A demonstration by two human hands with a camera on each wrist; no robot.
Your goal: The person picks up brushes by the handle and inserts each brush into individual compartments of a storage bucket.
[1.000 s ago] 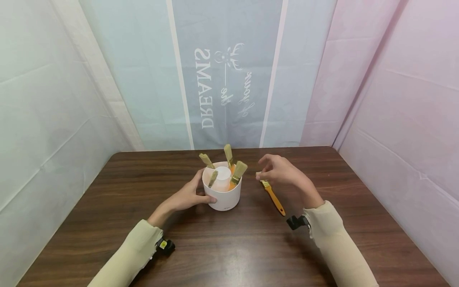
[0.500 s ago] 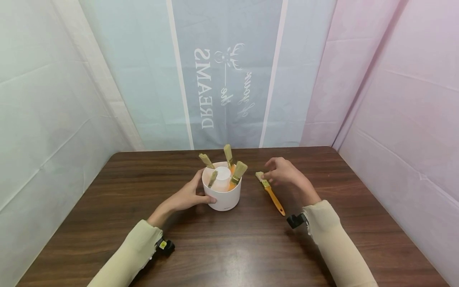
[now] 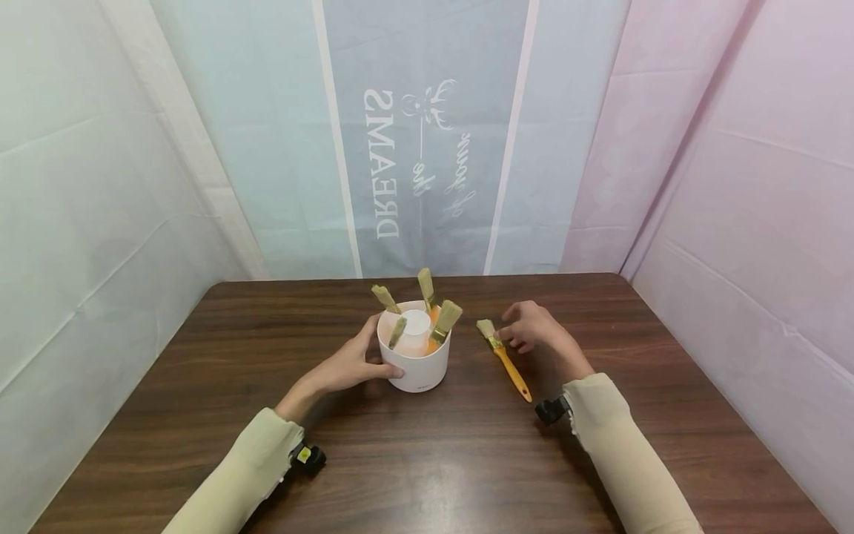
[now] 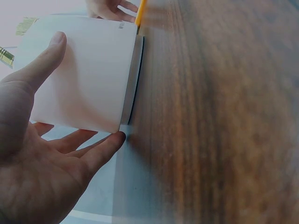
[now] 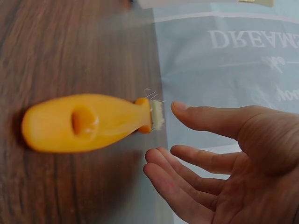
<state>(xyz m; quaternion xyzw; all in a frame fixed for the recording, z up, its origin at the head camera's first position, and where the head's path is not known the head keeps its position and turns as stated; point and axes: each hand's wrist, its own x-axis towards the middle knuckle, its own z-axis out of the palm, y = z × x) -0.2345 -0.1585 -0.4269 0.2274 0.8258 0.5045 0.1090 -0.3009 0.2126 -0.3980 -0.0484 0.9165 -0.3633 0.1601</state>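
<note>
My left hand (image 3: pixel 347 365) holds the side of a round white container (image 3: pixel 420 374), thumb on the near wall and fingers around its left side. Several paintbrushes stand bristles-up in it around a central white post (image 3: pixel 416 323); one leans to the right, a brush with wide bristles (image 3: pixel 448 317). A loose paintbrush (image 3: pixel 514 374) with a yellow-orange handle lies on the table, bristles pointing away from me. Right beside its bristle end hovers my right hand (image 3: pixel 537 331), fingers loosely bent. In the right wrist view, thumb and fingers are apart with nothing between them.
The dark wooden table (image 3: pixel 373 467) ends at a hanging blue-grey cloth (image 3: pixel 427 222) printed with letters. Pale cloth walls (image 3: pixel 754 222) stand at left and right. A black wrist camera (image 3: pixel 552 410) sits at the right sleeve, another (image 3: pixel 310 460) at the left.
My right hand has moved right and slightly toward me, from over the loose paintbrush's bristles to beside them. The paintbrush stays in place, and my left hand keeps its hold on the container.
</note>
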